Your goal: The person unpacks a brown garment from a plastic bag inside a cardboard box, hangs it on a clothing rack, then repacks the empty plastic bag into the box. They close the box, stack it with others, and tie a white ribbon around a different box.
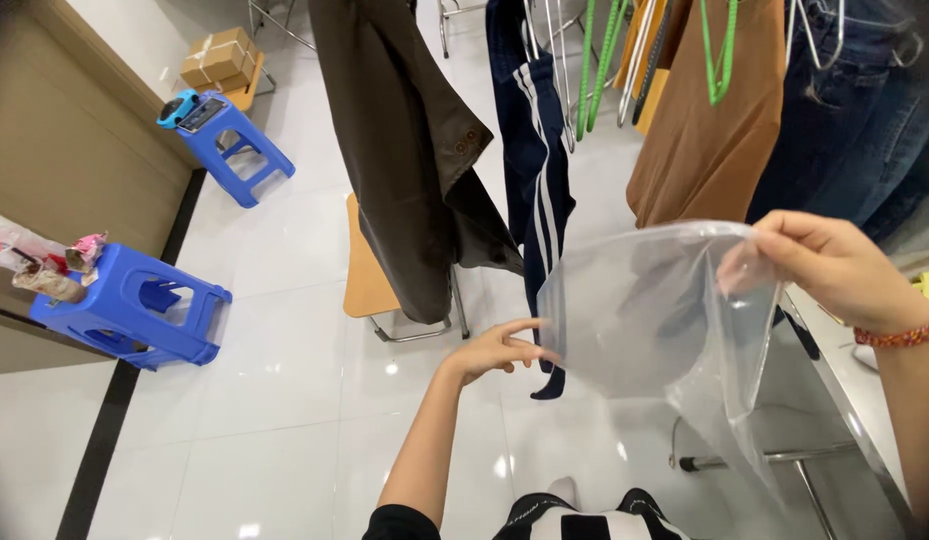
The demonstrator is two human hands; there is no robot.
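Beneath hanging garments, the right hand [830, 268] pinches a clear, floppy plastic bag's [655, 320] top edge; the open-fingered left hand [500, 348] touches its side, which could slip free.

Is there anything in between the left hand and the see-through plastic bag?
No, nothing visible. The left hand already touches the clear plastic bag at its left edge with its fingertips, while the right hand pinches the bag's top corner. The hanging clothes are behind the bag.

Hanging dark brown jacket [410, 150], navy striped track pants [535, 170] & tan garment [700, 130] blocked reach fwd; clear plastic bag [655, 320] filled centre; open white floor [275, 400] to left.
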